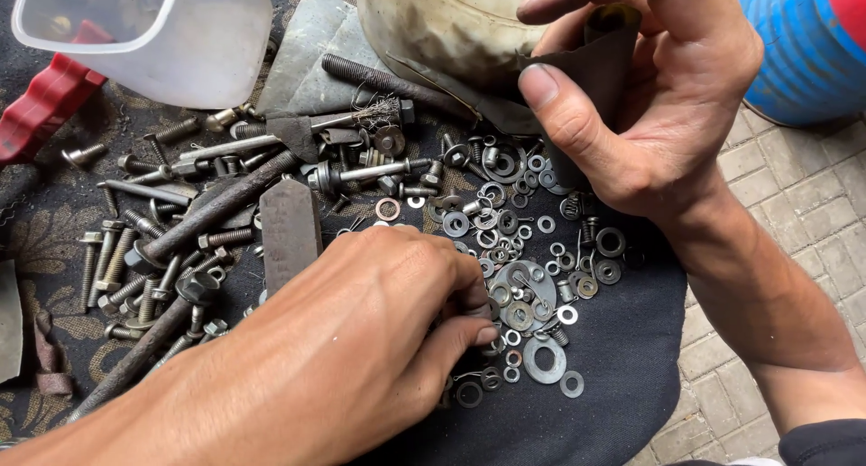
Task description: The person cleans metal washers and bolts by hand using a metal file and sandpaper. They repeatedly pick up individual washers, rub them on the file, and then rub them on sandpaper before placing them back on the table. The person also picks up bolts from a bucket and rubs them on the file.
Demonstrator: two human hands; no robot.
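A big dark cloth [622, 376] lies spread over the paved ground, and lots of metal bits sit on it. At the top stands a dirty cream bucket [433, 24], with a blue drum [803, 51] to its right and a clear plastic tub [162, 33] to its left, next to a red plastic piece [45, 101]. The left hand [361, 340] comes in from the bottom, palm down, with its fingers curled and its thumb and fingertips pinched close together in the pile of washers [514, 276]; what it grips, if anything, is too small to tell. The right hand [649, 96] is up by the bucket, closed around a dark rolled piece [600, 64] with the thumb pressed on its front. Long rusty rods [216, 209] lie across the left side, one flat metal bar [289, 227] beside them. Bolts and screws [113, 258] are heaped further left. One large flat washer [544, 359] lies just right of the left thumb, with small rings all around it.
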